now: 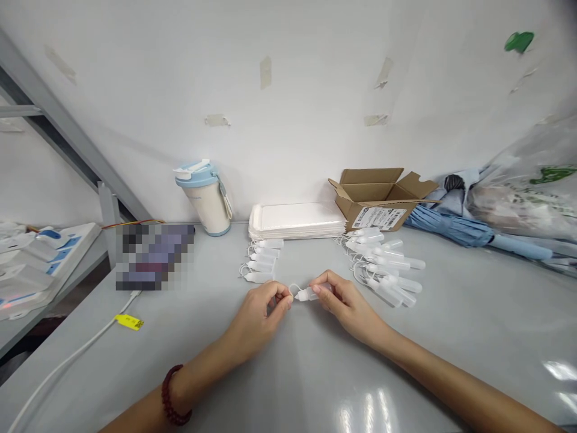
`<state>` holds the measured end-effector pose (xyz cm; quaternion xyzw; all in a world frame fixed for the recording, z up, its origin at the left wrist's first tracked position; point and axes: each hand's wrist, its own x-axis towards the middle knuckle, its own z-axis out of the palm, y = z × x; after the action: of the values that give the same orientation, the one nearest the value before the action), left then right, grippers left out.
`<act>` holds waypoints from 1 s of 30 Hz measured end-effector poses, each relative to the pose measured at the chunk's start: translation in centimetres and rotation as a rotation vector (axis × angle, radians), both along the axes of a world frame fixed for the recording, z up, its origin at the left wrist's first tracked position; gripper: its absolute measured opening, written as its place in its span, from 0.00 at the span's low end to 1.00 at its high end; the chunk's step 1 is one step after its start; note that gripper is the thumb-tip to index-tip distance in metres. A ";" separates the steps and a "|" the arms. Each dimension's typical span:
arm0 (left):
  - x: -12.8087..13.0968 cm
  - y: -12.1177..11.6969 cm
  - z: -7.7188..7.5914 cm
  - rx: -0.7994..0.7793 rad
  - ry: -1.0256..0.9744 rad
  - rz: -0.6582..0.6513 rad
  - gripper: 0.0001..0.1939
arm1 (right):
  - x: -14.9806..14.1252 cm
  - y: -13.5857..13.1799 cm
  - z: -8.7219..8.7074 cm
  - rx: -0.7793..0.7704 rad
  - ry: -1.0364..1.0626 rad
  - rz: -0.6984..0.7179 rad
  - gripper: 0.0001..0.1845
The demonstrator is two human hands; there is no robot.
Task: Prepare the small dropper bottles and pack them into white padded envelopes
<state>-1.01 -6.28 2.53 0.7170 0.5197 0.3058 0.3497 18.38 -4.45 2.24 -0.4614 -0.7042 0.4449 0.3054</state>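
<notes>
My right hand (339,296) is closed around a small translucent squeeze bottle (306,294), which lies nearly level with its tip pointing left. A thin white strap (295,286) arches from the bottle's neck to the fingertips of my left hand (264,310). Those fingers are pinched together on the strap's end, hiding whatever is at that end. Beyond my left hand lies a neat column of similar bottles (262,266). To the right of my right hand is a looser pile of them (387,264), also with white straps.
Behind the bottles sits a stack of white padded envelopes (297,219), beside an open cardboard box (378,201). A tumbler (205,198) stands near the wall. At left are a blurred-out phone (155,258) and its white cable (76,355); a folded blue umbrella (455,227) lies at right.
</notes>
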 end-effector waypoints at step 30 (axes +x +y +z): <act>-1.0 1.3 0.8 -0.249 -0.235 -0.065 0.12 | -0.5 0.1 -0.2 -0.103 0.116 0.038 0.18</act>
<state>-2.02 -4.98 3.38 0.6438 0.4856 0.3097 0.5038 17.85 -4.35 2.06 -0.4363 -0.6703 0.5121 0.3131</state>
